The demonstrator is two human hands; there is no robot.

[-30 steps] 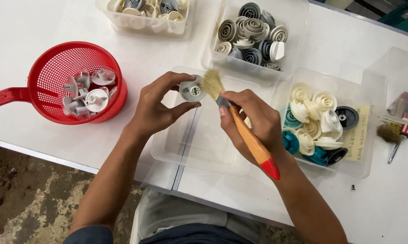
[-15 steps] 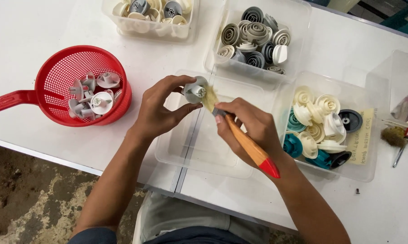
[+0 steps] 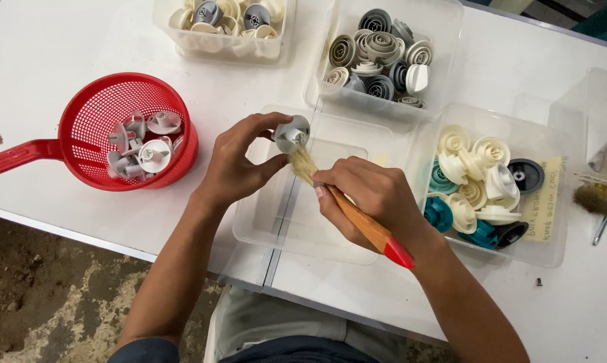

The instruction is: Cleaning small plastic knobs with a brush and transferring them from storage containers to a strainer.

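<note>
My left hand [image 3: 237, 167] pinches a small grey round plastic part [image 3: 292, 132] between thumb and fingers, above a shallow clear tray [image 3: 276, 218]. My right hand [image 3: 372, 198] grips a paintbrush [image 3: 357, 218] with a wooden handle and red end. Its pale bristles press against the underside of the grey part. Both hands hover over the white table [image 3: 61, 60].
A red plastic colander [image 3: 88, 114] with several grey and white parts sits at the left. Clear bins hold parts: cream and grey ones [image 3: 222, 20] at the top, grey ones [image 3: 377, 50] beside it, cream, teal and black ones [image 3: 485, 181] at the right. Another brush [image 3: 596, 199] lies far right.
The brush has shifted from beside the part to under it, bristles now touching it. Both hands moved slightly together; the view shifted a little.
</note>
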